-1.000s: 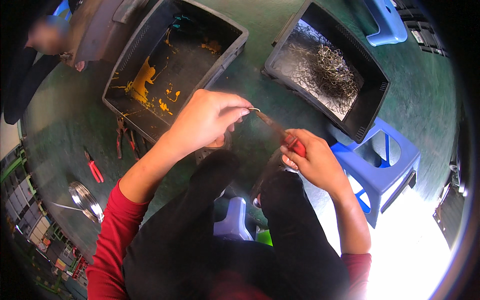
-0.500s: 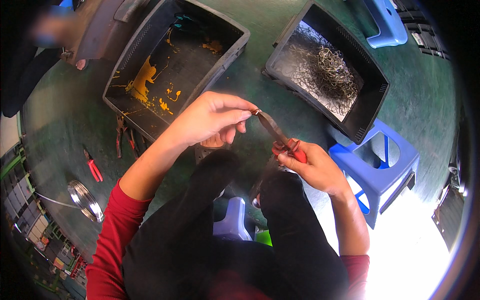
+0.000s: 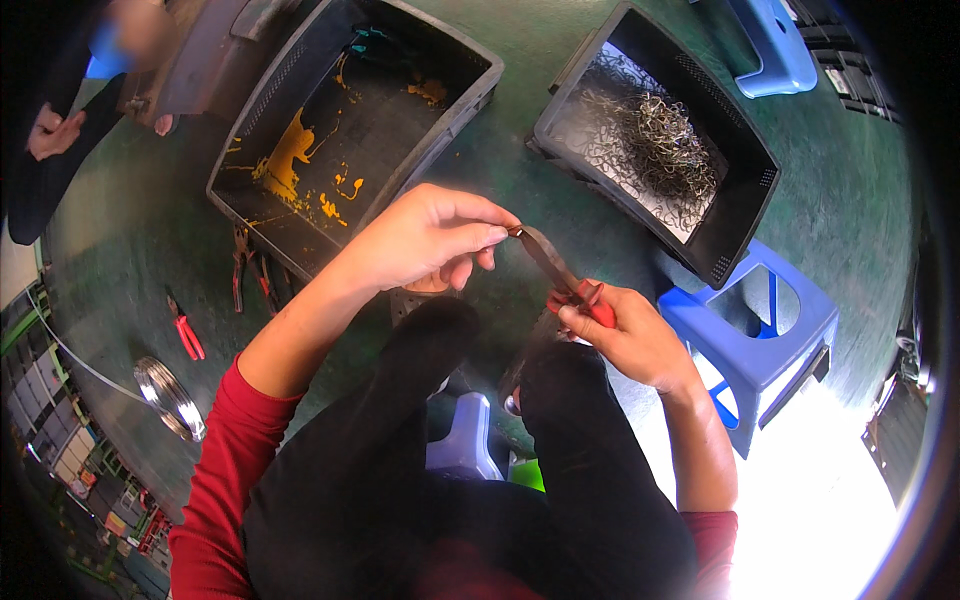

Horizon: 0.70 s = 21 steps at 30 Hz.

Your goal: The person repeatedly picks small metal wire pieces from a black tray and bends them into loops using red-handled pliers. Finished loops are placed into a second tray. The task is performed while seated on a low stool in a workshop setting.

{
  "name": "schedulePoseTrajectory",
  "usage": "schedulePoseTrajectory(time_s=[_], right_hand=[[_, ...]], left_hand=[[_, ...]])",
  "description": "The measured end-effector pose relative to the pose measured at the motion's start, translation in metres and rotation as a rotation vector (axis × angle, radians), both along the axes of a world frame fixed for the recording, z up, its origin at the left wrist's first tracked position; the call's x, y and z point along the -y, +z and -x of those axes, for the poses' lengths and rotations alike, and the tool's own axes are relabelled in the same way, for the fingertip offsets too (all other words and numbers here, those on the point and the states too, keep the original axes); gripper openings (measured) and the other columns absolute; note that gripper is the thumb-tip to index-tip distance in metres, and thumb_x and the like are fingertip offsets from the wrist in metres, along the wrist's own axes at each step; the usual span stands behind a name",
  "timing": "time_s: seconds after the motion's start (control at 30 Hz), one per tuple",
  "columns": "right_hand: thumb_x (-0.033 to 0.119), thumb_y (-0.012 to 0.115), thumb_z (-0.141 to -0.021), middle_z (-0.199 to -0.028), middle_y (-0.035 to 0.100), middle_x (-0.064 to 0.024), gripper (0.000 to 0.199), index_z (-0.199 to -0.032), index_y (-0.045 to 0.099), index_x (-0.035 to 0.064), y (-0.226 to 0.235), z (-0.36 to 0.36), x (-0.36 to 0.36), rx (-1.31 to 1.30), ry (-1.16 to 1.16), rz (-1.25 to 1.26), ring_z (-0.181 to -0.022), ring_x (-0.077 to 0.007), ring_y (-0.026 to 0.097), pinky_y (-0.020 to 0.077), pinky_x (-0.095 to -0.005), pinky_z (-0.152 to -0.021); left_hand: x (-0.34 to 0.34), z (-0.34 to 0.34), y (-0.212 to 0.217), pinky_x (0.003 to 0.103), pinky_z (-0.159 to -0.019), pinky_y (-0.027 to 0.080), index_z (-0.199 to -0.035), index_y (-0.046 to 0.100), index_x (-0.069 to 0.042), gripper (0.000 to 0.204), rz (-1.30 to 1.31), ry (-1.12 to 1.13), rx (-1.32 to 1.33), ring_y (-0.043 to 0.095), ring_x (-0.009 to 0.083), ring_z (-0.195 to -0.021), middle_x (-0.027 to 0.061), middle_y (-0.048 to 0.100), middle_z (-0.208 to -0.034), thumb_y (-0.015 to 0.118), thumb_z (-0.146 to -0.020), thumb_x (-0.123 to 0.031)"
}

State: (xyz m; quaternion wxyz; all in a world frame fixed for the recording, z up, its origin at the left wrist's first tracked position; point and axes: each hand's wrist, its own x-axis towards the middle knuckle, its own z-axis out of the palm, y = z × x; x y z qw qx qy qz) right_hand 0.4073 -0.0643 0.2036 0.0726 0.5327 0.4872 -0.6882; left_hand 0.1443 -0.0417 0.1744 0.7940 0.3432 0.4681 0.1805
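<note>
The right hand grips the red handles of a pair of pliers, fingers wrapped tight round them. The dark nose of the pliers points up and left toward the left hand. That hand's fingers are pressed together at the tip of the pliers, pinching something there; it is too small to tell what. Both hands hover above the person's knees, which are clad in black, with red sleeves on the forearms.

Taking the pliers as the mark: up and to the left lies a dark crate on the green floor, its bottom smeared with orange. Up and to the right sits a second crate holding a tangle of bent wire pieces. Just right of the pliers stands a blue stool; another blue stool is far up beyond the wire crate. Well to the left, on the floor, lie red-handled cutters and, lower, a coil of wire. Between the cutters and the orange-stained crate lie more hand tools. At the far upper left another person's hand shows.
</note>
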Motion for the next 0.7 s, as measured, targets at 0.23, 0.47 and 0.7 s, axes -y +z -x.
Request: schedulePoseTrajectory(time_s=[0.23,0.47,0.7], right_hand=[[0.040,0.061,-0.093,-0.071,0.058,-0.0139,0.037,-0.090,0.059,0.0029,-0.013,-0.003,0.009,0.041,-0.015,-0.157,-0.067,-0.0265,0.055,0.0460,-0.0381,-0.069],[0.033,0.060,-0.096,-0.077,0.062,-0.0060,0.033,-0.097,0.062,-0.0004,-0.025,-0.011,0.010,0.007,0.018,-0.104,-0.070,-0.0143,0.056,0.0468,-0.0296,-0.069],[0.031,0.057,-0.100,-0.089,0.068,-0.0049,0.039,-0.117,0.063,-0.0034,-0.014,-0.015,0.005,-0.214,-0.025,0.067,-0.075,-0.0094,0.059,0.0463,-0.0232,-0.063]], left_hand=[[0.012,-0.010,0.006,0.021,-0.053,0.042,-0.121,0.064,-0.002,0.026,-0.307,-0.081,-0.100,0.050,0.0054,-0.059,0.0002,0.057,-0.072,0.052,-0.100,-0.009],[0.014,-0.013,-0.002,0.023,-0.053,0.041,-0.118,0.065,-0.001,0.025,-0.551,-0.127,-0.173,0.050,0.0064,-0.061,0.0011,0.056,-0.072,0.050,-0.098,-0.005],[0.011,-0.011,-0.007,0.021,-0.051,0.038,-0.120,0.065,-0.004,0.027,-0.459,-0.143,-0.092,0.045,0.0046,-0.059,-0.0005,0.053,-0.073,0.048,-0.100,-0.007]])
